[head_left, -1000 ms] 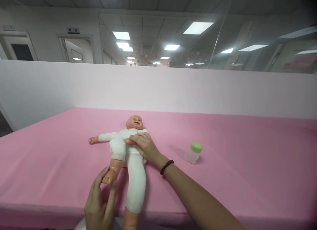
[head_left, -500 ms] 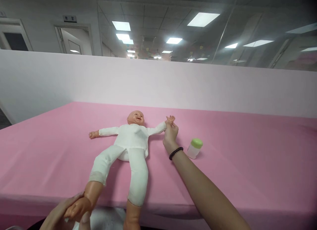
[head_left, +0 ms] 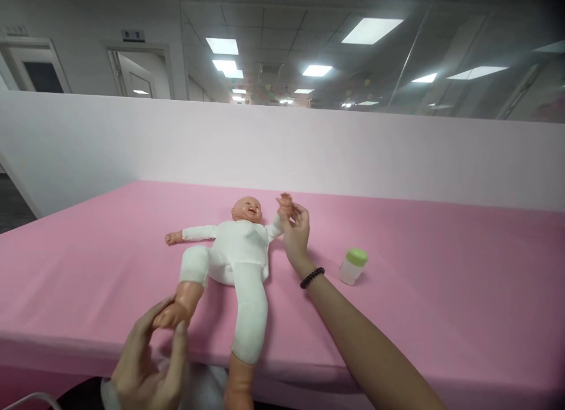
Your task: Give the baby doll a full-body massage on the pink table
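A baby doll (head_left: 241, 245) in a white cloth suit lies on its back on the pink-covered table (head_left: 419, 292), head toward the far side. My left hand (head_left: 150, 357) grips the doll's foot (head_left: 174, 313) on the left, thumb on one side and fingers on the other; that leg is bent and raised. With my right hand (head_left: 296, 230), a black beaded bracelet on its wrist, I pinch the doll's raised wrist at the right. The other doll arm lies stretched out to the left. Its other leg hangs over the near table edge.
To the right of my right forearm stands a small translucent bottle (head_left: 353, 266) with a green lid, slightly tilted in view. A white partition (head_left: 282, 145) runs along the table's far side. Behind it are glass, doors and ceiling lights.
My left hand has pushed the doll's foot up and away from me, bending the leg. My right hand has moved the doll's wrist left, closer to its head.
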Action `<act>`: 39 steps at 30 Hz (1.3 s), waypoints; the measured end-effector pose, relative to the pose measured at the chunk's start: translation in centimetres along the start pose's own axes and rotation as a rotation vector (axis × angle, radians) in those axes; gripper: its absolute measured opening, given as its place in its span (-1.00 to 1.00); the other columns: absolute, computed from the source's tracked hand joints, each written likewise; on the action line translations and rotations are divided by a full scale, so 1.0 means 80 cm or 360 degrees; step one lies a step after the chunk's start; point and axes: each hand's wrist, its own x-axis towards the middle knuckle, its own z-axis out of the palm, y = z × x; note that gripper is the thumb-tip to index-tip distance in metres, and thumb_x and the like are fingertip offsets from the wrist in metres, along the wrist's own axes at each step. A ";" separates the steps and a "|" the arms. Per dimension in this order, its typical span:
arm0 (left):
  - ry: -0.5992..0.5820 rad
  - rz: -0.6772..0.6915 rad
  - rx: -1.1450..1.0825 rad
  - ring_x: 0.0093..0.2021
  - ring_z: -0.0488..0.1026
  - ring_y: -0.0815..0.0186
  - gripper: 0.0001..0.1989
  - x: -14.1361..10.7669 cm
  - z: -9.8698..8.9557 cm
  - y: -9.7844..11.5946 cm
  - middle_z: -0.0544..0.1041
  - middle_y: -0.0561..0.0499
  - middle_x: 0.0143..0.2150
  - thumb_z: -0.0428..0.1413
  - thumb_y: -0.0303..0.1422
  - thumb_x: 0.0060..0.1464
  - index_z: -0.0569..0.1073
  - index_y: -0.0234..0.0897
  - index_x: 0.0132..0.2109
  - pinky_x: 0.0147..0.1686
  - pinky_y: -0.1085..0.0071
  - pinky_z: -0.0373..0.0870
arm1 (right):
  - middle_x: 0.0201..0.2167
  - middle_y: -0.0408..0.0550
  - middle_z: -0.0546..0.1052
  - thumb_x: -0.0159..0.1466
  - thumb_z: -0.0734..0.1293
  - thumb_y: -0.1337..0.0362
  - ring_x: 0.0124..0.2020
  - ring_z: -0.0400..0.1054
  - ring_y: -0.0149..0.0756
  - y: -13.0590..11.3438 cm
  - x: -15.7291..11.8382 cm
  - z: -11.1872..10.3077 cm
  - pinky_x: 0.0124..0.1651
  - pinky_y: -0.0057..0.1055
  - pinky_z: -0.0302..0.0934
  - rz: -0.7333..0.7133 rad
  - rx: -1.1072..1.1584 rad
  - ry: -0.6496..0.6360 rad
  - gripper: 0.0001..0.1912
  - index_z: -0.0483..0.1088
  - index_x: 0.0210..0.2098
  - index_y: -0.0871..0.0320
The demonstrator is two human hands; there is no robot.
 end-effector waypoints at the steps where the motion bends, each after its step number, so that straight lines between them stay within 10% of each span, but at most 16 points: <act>1: -0.0034 0.0044 -0.0008 -0.11 0.56 0.18 -0.67 0.007 0.012 0.006 0.58 -0.10 -0.08 0.23 -0.30 0.14 0.49 -0.27 0.04 0.00 0.25 0.51 | 0.09 0.09 0.52 0.25 0.41 0.10 0.08 0.44 -0.18 -0.005 -0.007 0.004 0.14 -0.17 0.32 -0.0113 -0.0066 -0.0135 -0.57 0.38 0.05 0.14; 9: -0.0601 0.0302 -0.0024 -0.14 0.54 0.24 -0.75 0.049 0.097 0.026 0.58 -0.10 -0.09 0.06 -0.38 0.29 0.43 -0.28 0.08 -0.13 0.33 0.49 | 0.04 0.02 0.57 0.36 0.29 0.30 0.08 0.43 -0.10 0.004 -0.034 0.000 0.15 -0.04 0.27 -0.0978 -0.0592 -0.1083 -0.69 0.42 0.09 0.06; 12: -0.0635 0.0253 -0.0043 -0.10 0.53 0.23 -0.73 0.047 0.100 0.024 0.57 -0.10 -0.06 0.05 -0.38 0.30 0.42 -0.27 0.11 -0.08 0.32 0.48 | 0.00 0.00 0.59 0.38 0.27 0.28 0.05 0.45 -0.12 0.008 -0.034 -0.001 0.11 -0.06 0.29 -0.1040 -0.0617 -0.1134 -0.72 0.44 0.06 0.05; 23: 0.0245 -0.0190 -0.0394 -0.10 0.53 0.24 -0.69 -0.017 0.020 0.006 0.56 -0.05 -0.09 0.22 -0.42 0.11 0.49 -0.27 0.03 -0.05 0.36 0.45 | 0.12 0.15 0.52 0.34 0.31 0.04 0.11 0.42 -0.19 0.008 -0.005 -0.003 0.18 -0.20 0.28 0.0019 -0.0012 0.0229 -0.54 0.40 0.09 0.22; 31: 0.0452 -0.0275 -0.0202 -0.41 0.43 0.23 -0.77 -0.030 0.002 -0.037 0.47 0.02 -0.40 0.20 -0.19 -0.01 0.46 -0.26 -0.28 -0.39 0.29 0.40 | 0.02 0.07 0.58 0.25 0.28 0.31 0.03 0.48 -0.22 0.065 0.031 -0.037 0.11 -0.24 0.39 0.1248 0.0118 0.0772 -0.70 0.49 -0.06 0.23; 39: 0.0525 -0.0226 -0.0265 -0.24 0.53 0.24 -0.68 -0.010 0.017 0.000 0.57 -0.04 -0.21 0.29 -0.32 -0.01 0.53 -0.31 -0.09 -0.12 0.26 0.49 | 0.19 0.18 0.46 0.38 0.24 0.06 0.17 0.38 -0.19 0.008 0.003 -0.004 0.17 -0.20 0.29 -0.0007 -0.0041 0.0212 -0.56 0.34 0.11 0.22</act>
